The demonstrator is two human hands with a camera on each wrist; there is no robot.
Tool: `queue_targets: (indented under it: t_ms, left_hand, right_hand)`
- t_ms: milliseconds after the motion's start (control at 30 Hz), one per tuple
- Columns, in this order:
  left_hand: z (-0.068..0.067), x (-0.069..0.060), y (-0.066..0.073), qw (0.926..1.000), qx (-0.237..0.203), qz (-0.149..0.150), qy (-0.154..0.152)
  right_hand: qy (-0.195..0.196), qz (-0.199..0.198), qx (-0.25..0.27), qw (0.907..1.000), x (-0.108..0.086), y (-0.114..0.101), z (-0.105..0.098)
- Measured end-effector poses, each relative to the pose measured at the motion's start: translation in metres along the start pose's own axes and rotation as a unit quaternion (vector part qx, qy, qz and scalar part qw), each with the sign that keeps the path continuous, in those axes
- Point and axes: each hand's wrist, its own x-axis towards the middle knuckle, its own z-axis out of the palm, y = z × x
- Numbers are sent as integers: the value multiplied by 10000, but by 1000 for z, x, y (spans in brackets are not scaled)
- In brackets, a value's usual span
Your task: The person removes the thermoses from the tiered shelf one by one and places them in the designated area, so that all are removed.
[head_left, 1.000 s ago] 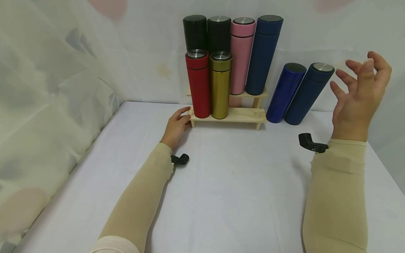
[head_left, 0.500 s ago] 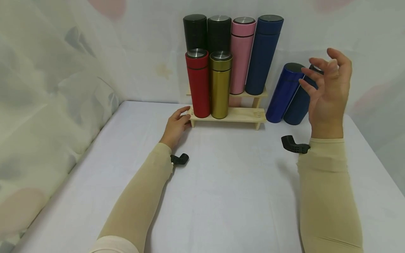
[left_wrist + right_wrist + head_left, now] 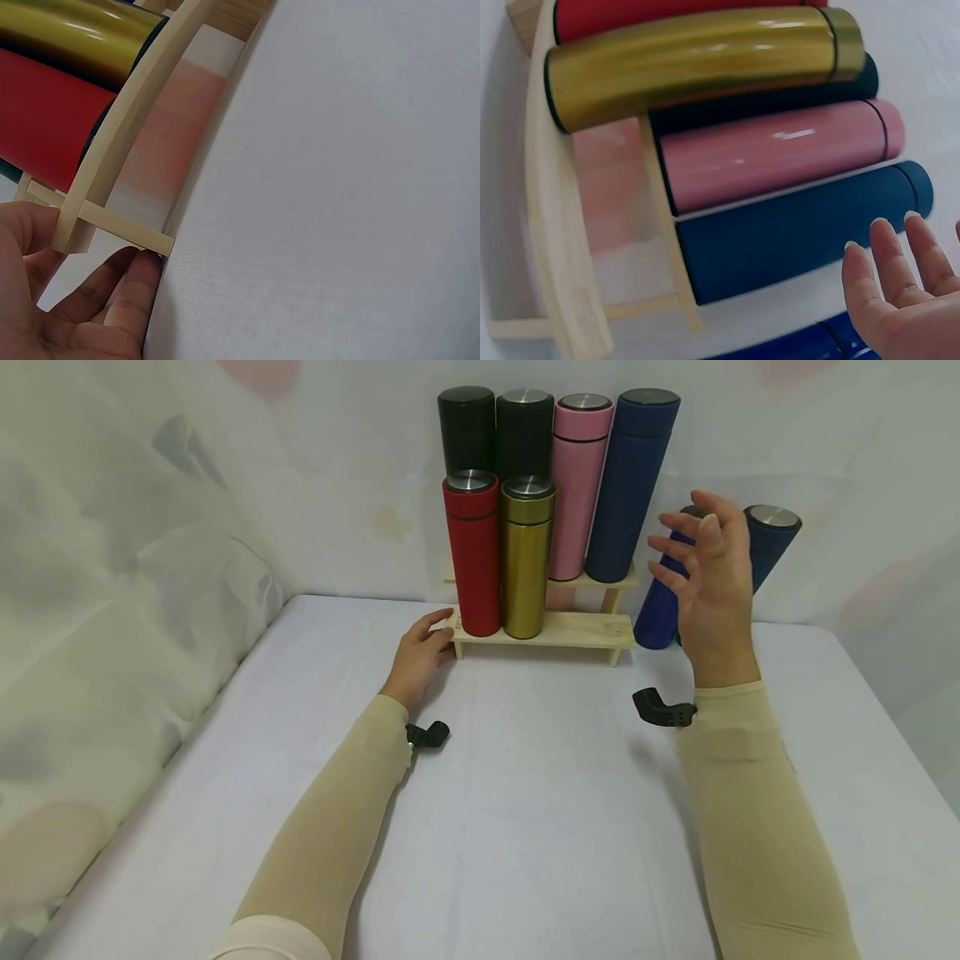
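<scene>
My left hand holds the left end of a two-step wooden stand. In the left wrist view, its thumb meets the shelf end and the other fingers lie by the leg. My right hand is raised with fingers spread and holds nothing. It hides part of the shiny blue flask and the dark blue flask on the table. A red flask and a gold flask stand on the lower step. Behind, a pink flask and a tall navy flask stand on the upper step.
Two black flasks are at the upper step's left, partly hidden by the front ones. A white cloth covers the table. Patterned fabric hangs at the left and a pale backdrop at the back.
My right hand has moved left, from right of the two separate blue flasks to in front of them. The left hand stays at the stand, and the flasks keep their places.
</scene>
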Motion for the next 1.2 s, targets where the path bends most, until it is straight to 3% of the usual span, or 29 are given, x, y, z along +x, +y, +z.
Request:
queue_targets:
  t_ms: [400,900,1200]
  left_hand:
    - [-1,1,0,10000,-48,8,-16]
    - [2,1,1,10000,-62,-14,46]
    - [3,1,0,9999,-47,-42,99]
  right_hand:
    - [-532,397,-358,9972,-2,31,16]
    - [-1176,713,-1172,9835,-11,75,40]
    - [-1013,626,-1448,9823,-10,98,52]
